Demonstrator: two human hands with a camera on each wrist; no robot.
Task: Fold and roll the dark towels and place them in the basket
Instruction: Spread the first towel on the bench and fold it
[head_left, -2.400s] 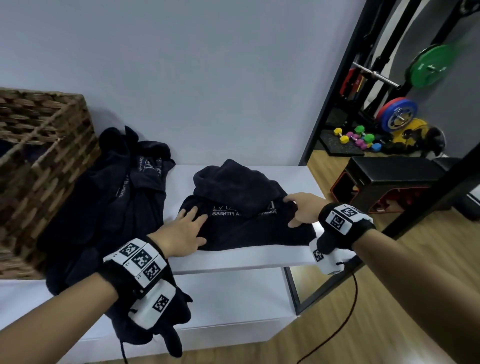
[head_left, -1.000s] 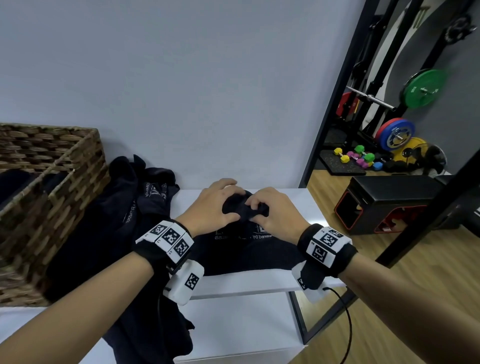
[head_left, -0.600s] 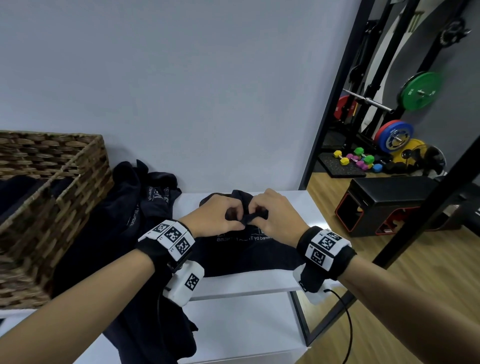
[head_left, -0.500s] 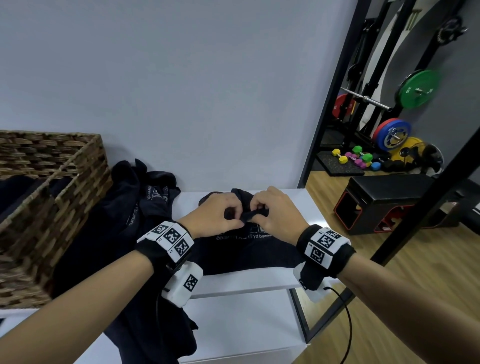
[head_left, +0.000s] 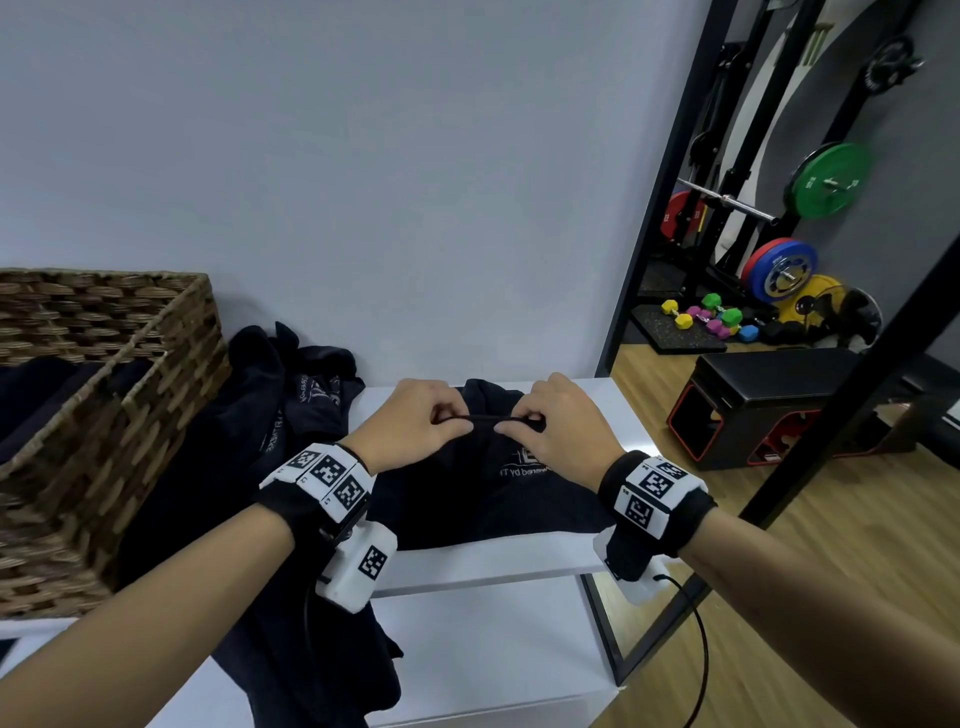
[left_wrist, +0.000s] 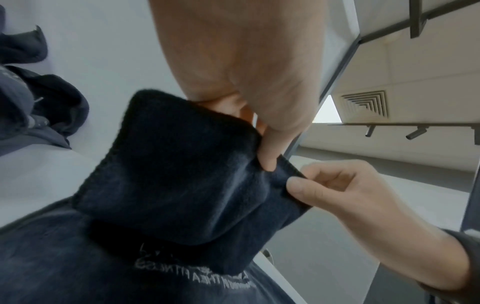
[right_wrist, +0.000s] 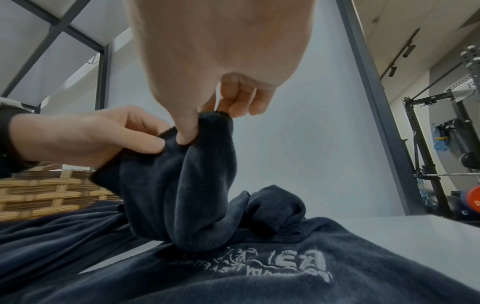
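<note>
both hands pinch one edge of the dark navy terry towel with white lettering (head_left: 498, 483) on the white bench (head_left: 467, 566): left hand (head_left: 415, 426), right hand (head_left: 558, 428), thumb and fingers closed on a short taut span. fold barely started, no roll yet. unfolded dark towel heap (head_left: 249, 447) waits beside the woven wicker basket (head_left: 156, 374); something dark inside, possibly finished towels.

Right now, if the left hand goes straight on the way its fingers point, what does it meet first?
Probably the right hand. The left hand points to the right along the towel edge that both pinch, and only that short stretch of edge lies between them. Depth looks about equal, but I cannot be sure.
</note>
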